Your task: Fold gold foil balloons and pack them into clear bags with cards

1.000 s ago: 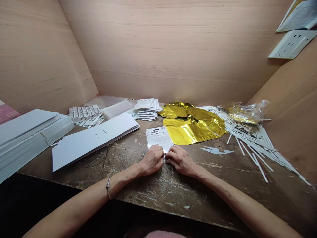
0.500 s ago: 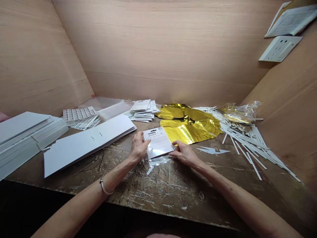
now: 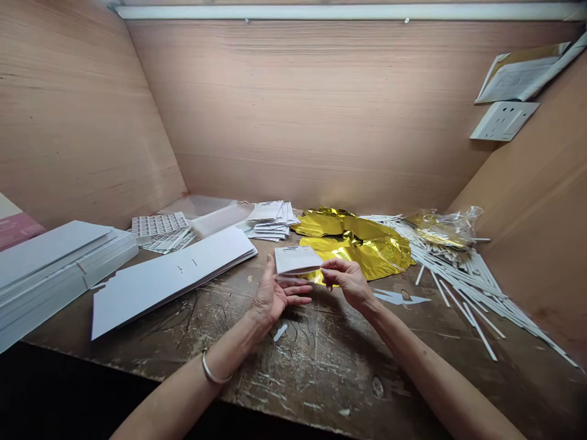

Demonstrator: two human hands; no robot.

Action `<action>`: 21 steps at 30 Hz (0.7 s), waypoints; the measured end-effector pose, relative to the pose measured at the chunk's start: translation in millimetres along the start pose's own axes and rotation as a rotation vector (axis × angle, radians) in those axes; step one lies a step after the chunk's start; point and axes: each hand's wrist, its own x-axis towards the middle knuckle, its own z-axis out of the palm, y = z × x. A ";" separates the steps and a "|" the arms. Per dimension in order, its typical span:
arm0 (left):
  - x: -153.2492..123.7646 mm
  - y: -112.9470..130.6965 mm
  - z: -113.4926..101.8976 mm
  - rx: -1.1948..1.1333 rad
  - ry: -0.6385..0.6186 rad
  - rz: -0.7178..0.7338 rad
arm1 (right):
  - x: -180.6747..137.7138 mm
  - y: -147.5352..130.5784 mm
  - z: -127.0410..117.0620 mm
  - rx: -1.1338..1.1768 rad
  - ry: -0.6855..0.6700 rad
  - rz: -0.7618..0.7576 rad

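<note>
A flat clear plastic packet with a white printed card (image 3: 297, 259) inside is tilted above the table, its lower flap seen edge-on. My right hand (image 3: 351, 285) pinches the packet's right corner between thumb and fingers. Palm up, my left hand (image 3: 270, 299) lies under the packet's near left side with its fingers spread and its thumb raised; whether it touches the plastic I cannot tell. Shiny gold foil (image 3: 376, 253), crumpled at its edges, lies just behind the packet.
White paper sticks (image 3: 477, 290) fan out at the right, topped by a clear bag (image 3: 452, 226). A stack of long white cards (image 3: 174, 275) lies left, near label sheets (image 3: 158, 227). Similar packets (image 3: 270, 220) are piled behind. A white paper scrap (image 3: 397, 297) lies right.
The packet has been lifted and tipped from lying near the table. My left hand has let go of its left edge and turned palm up beneath it. The view has tilted upward.
</note>
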 end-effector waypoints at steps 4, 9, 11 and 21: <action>10.4 0.0 2.9 0.055 0.022 -0.019 | -5.0 9.0 -10.1 -0.239 -0.054 -0.011; 19.8 -17.0 5.2 -0.012 0.087 -0.010 | -9.8 10.1 -17.0 -0.960 0.121 -0.491; 19.7 -22.2 8.9 -0.020 0.092 0.022 | -11.3 11.1 -14.0 -1.112 0.026 -0.623; 11.7 -26.1 24.5 -0.117 0.159 0.093 | -5.8 34.4 -7.2 -1.049 -0.263 -0.861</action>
